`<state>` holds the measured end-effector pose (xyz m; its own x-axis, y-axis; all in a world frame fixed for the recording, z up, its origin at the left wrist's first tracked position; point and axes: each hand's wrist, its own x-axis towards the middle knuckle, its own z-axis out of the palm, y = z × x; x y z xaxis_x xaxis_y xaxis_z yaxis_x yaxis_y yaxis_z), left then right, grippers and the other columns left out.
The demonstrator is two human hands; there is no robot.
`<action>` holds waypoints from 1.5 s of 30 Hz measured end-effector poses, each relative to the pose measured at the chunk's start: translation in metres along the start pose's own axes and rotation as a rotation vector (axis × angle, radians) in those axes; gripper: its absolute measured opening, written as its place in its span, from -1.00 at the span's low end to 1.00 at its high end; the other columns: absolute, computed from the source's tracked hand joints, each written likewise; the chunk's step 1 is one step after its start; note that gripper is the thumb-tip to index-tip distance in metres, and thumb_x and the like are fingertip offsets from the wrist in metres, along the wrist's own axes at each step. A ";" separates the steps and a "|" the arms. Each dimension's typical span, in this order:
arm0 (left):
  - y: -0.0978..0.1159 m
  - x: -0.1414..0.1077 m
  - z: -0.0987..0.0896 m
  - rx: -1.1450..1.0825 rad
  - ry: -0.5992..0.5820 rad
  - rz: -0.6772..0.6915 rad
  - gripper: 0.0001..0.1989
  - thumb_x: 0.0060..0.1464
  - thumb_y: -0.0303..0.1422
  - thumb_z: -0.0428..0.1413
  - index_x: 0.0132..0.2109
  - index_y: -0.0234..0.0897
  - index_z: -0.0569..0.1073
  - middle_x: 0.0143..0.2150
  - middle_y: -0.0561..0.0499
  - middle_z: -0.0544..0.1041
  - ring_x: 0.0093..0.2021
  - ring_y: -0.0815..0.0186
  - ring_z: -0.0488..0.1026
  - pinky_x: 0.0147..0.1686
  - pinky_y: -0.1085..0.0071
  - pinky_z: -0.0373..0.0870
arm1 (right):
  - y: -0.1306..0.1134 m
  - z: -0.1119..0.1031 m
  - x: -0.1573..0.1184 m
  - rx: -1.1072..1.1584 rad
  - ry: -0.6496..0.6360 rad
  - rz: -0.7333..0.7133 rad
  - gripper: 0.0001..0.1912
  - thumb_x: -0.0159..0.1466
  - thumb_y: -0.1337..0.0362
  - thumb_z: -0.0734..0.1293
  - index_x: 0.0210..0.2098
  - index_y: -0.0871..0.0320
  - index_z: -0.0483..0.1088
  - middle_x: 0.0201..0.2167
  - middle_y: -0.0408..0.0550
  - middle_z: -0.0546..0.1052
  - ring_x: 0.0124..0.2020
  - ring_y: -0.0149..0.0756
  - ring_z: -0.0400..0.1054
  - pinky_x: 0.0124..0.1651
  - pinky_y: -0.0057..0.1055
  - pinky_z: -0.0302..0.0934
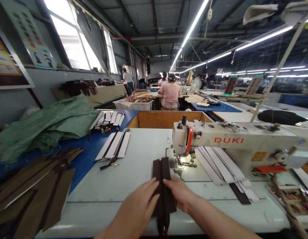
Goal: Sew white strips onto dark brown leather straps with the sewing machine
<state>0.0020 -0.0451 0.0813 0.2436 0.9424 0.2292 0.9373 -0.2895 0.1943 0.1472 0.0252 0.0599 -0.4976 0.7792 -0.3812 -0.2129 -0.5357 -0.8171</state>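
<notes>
A dark brown zipper piece (pixel 165 169), with fabric strips along both sides of the zipper, lies lengthwise on the pale sewing table in front of me. My left hand (pixel 141 200) holds its left edge, fingers on top of the fabric. On the opposite edge, my right hand (pixel 180 193) grips the fabric with the thumb above; its other fingers are partly hidden. The zipper's near end, with a metal pull (pixel 164 229), reaches the table's front edge. Just beyond and to the right stands the sewing machine (pixel 206 137), its lit needle area close to the piece's far end.
White strips with dark zippers (pixel 114 146) lie at the back left, and more white strips (pixel 222 166) rest under the machine arm. Brown fabric pieces (pixel 41 186) and green cloth (pixel 51 122) cover the blue surface at left. A person in pink (pixel 170 94) sits ahead.
</notes>
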 end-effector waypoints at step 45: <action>-0.062 0.057 0.052 0.024 0.116 0.291 -0.52 0.29 -0.15 -0.19 0.15 -0.25 0.42 0.21 -0.09 0.37 0.17 0.17 0.37 0.11 0.24 0.33 | -0.107 -0.142 -0.060 -1.308 0.818 -0.422 -0.87 0.17 0.38 0.21 -0.31 0.18 0.38 -0.30 0.10 0.55 -0.23 -0.09 0.42 -0.18 -0.26 0.21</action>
<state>-0.0292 0.0351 0.0324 0.4736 0.7949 0.3792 0.8384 -0.5388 0.0823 0.3197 0.0816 0.1085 0.0624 0.9797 0.1906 0.8359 0.0530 -0.5463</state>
